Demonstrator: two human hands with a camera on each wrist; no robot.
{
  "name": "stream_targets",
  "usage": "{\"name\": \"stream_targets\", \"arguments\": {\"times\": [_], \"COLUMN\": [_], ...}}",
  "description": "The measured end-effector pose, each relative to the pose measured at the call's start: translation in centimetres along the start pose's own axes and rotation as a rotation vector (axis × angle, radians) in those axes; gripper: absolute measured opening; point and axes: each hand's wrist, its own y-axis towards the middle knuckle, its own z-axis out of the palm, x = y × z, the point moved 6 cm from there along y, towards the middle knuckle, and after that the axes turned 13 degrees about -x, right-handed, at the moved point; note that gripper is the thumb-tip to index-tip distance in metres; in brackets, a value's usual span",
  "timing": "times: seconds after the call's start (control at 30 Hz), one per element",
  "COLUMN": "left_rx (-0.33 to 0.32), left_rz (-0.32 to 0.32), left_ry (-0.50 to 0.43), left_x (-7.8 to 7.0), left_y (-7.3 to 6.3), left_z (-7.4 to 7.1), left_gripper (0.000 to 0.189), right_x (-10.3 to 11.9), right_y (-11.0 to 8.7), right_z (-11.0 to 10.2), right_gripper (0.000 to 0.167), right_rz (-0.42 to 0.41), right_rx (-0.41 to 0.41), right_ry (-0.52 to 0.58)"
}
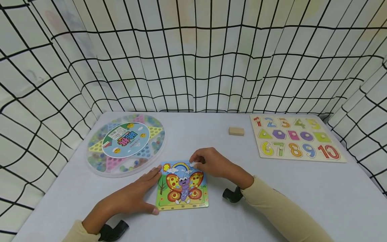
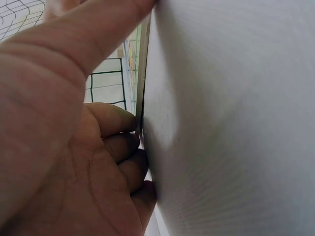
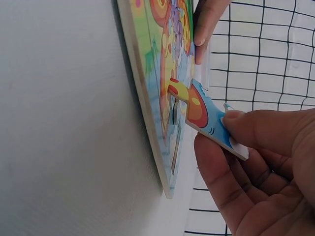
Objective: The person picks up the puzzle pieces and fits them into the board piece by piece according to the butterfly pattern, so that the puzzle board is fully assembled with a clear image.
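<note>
A butterfly jigsaw puzzle (image 1: 184, 188) in a square board lies flat on the white table. My right hand (image 1: 211, 163) is over its top right corner. In the right wrist view, the thumb and fingers pinch a blue, red and yellow puzzle piece (image 3: 209, 115), tilted up from the board (image 3: 152, 98); a recess shows below it. My left hand (image 1: 133, 193) lies along the board's left side, thumb at the lower corner and fingertips at the upper edge. From the left wrist view, the left fingers (image 2: 120, 147) touch the board's edge.
A round Chinese checkers set (image 1: 125, 139) with coloured marbles lies at the back left. At the back right is a number and shape board (image 1: 290, 132). A small wooden block (image 1: 236, 131) sits left of it. Black netting (image 1: 193, 53) surrounds the table (image 1: 242, 218).
</note>
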Motion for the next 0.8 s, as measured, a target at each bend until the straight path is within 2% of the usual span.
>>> {"name": "stream_targets", "arguments": {"times": [0.13,0.43,0.8], "left_rx": [0.001,0.005,0.000], "left_rz": [0.000,-0.010,-0.016], "left_ry": [0.006,-0.003,0.004], "left_x": [-0.1,0.0,0.1], "left_y": [0.0,0.1,0.1], "left_z": [0.0,0.0,0.0], "left_gripper": [0.114,0.113,0.114], "right_x": [0.0,-1.0,-1.9], "right_y": [0.0,0.3,0.5], "right_z": [0.2,0.7,1.0], "right_gripper": [0.017,0.024,0.024], "right_rz": [0.011,0.010,0.033], "right_rx": [0.004,0.022,0.059], "right_ry": [-0.015,-0.135,-0.101]}}
